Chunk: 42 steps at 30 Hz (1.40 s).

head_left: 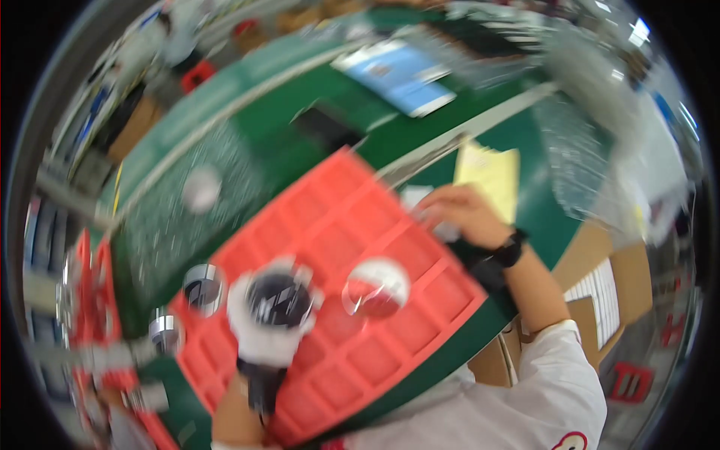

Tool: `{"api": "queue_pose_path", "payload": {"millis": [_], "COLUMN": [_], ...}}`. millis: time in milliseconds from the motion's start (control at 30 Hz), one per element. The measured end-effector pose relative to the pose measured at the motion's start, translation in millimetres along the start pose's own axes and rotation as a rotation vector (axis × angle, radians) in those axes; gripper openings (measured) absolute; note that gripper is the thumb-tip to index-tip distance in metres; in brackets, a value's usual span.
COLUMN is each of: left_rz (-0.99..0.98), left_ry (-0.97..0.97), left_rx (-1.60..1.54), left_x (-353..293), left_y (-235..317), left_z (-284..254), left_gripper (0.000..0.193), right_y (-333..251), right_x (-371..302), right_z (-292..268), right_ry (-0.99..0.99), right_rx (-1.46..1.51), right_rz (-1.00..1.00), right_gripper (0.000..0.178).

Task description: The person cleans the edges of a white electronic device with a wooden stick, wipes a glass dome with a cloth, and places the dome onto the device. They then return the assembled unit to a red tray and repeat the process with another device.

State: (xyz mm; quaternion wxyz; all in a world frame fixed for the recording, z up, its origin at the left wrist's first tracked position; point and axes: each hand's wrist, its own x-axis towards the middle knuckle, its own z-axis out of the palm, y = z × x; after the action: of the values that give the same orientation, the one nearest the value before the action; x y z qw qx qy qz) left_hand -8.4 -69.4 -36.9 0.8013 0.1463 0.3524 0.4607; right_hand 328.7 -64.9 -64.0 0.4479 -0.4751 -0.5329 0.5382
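My left hand (262,341), in a white glove with a black band at the wrist, is over the red compartment tray (330,187). Its fingers are closed around a round piece with a dark glossy face (280,298). Beyond the tray's right edge is my bare right hand (469,214), a dark watch on its wrist. Those fingers are bent together at some small whitish material (446,231), too blurred to name. A clear round cover (376,289) lies on the tray between my hands. Two silver-rimmed round pieces, one on the tray's left corner (203,289) and one beside it (166,331), are left of my glove.
Yellow paper (491,180) lies past my right hand. Farther back are a dark object (326,126), blue-and-white sheets (397,75) and clear plastic wrap (577,142). An open cardboard box (626,285) stands at the right. Another red tray (97,292) is at far left, with a person's hand (112,397) near it.
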Motion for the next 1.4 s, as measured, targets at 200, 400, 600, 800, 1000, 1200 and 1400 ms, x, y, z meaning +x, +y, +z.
{"api": "queue_pose_path", "payload": {"millis": [200,400,600,800,1000,1200,1400], "left_rz": [-0.108,-0.16,-0.22,-0.235,-0.186,-0.165,-0.189], "left_ry": [-0.229,-0.248,-0.281,-0.294,-0.327,-0.322,-0.297], "left_rx": [-0.121,-0.135,-0.172,-0.256,-0.304,-0.262,-0.284], "left_x": [14,15,12,14,15,14,10], "left_y": [15,11,11,10,15,14,14], "left_z": [-12,-30,-29,-33,-33,-34,-33], "left_gripper": [0.055,0.057,0.06,0.061,0.062,0.061,0.063], "right_y": [-9,0,-2,1,3,3,5], "right_x": [0,-1,-5,-4,0,-1,-1], "right_z": [-3,0,-1,-1,-5,-2,-1], "right_ry": [0.002,0.004,-0.018,0.012,0.053,0.102,0.08], "right_rx": [-0.224,-0.279,-0.317,-0.321,-0.326,-0.295,-0.302], "right_rz": [-0.088,-0.115,-0.104,-0.08,-0.03,-0.028,-0.017], "right_gripper": [0.027,0.029,0.03,0.03,0.03,0.026,0.028]}}
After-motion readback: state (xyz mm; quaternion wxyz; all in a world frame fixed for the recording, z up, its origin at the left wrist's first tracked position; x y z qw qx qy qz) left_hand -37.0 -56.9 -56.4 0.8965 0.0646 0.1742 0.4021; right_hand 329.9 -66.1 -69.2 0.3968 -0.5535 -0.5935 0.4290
